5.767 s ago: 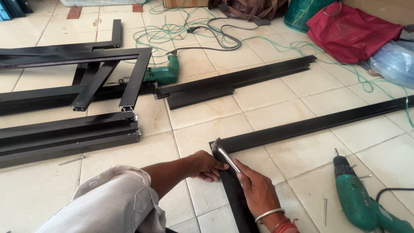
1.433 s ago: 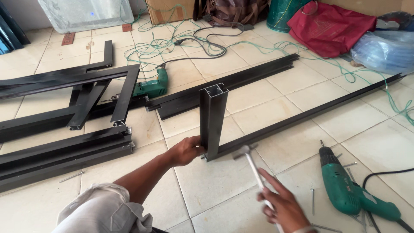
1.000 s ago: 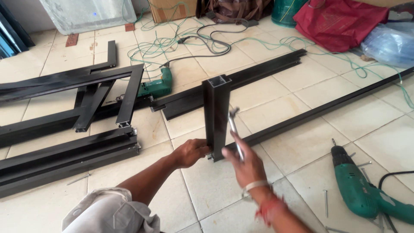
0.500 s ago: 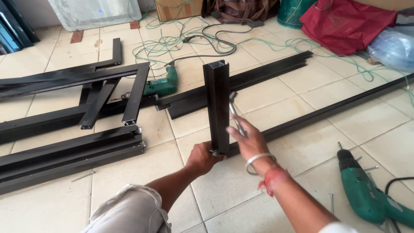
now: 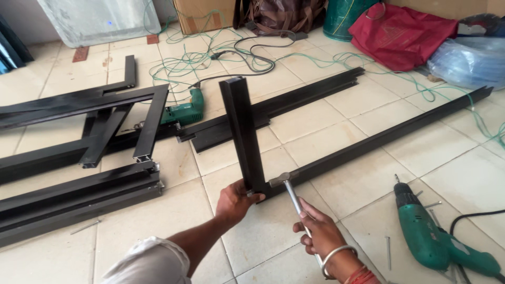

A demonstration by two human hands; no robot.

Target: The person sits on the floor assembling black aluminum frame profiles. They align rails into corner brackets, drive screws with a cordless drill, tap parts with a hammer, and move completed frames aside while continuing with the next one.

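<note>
My left hand (image 5: pixel 235 201) grips the foot of a short black metal profile (image 5: pixel 241 131) that stands upright on the tiled floor. That foot meets the near end of a long black profile (image 5: pixel 389 134) lying flat and running to the right rear. My right hand (image 5: pixel 317 235) is closed around the shaft of a steel hammer (image 5: pixel 295 202). The hammer's head rests against the corner where the two profiles meet.
A green power drill (image 5: pixel 434 244) lies to the right with loose screws (image 5: pixel 388 252) nearby. Stacked black profiles (image 5: pixel 79 197) and a frame (image 5: pixel 105 113) fill the left. A second green drill (image 5: pixel 184 111), cables (image 5: pixel 247 55), more profiles (image 5: pixel 294 100) and bags (image 5: pixel 405 34) lie farther back.
My right hand has dropped from beside the upright profile down to floor level, bringing the hammer's head to the base corner. My left hand stays at the foot of the upright.
</note>
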